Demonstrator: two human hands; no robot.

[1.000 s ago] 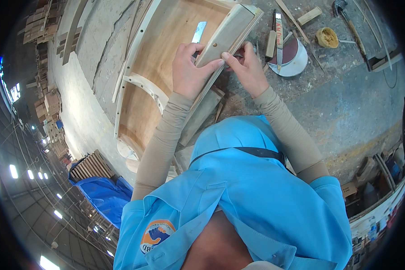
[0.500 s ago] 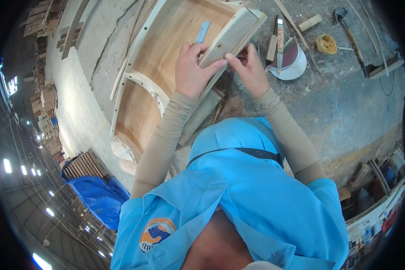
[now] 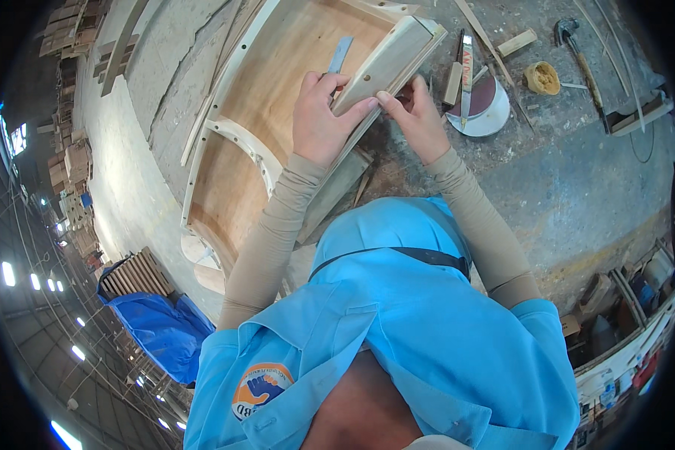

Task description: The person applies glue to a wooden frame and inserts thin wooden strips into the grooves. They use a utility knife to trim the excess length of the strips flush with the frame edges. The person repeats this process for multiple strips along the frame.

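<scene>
A curved wooden furniture frame with a panel inside lies before me. Its straight side rail slants up to the right, and both my hands are on it. My left hand grips the rail, thumb on its face and fingers curled over the inner edge. Just beyond those fingers a flat grey-blue metal blade sticks out; whether the fingers hold it I cannot tell. My right hand is closed on the rail's outer edge, thumb tip beside the left thumb. Its other fingers are partly hidden behind the edge.
To the right, a putty knife lies across a round white container beside a wood block. Farther right are a tub of yellowish paste and a hammer. A blue plastic sheet hangs at lower left.
Both hands keep the same hold on the rail. The whole view has shifted very slightly; nothing else has visibly moved.
</scene>
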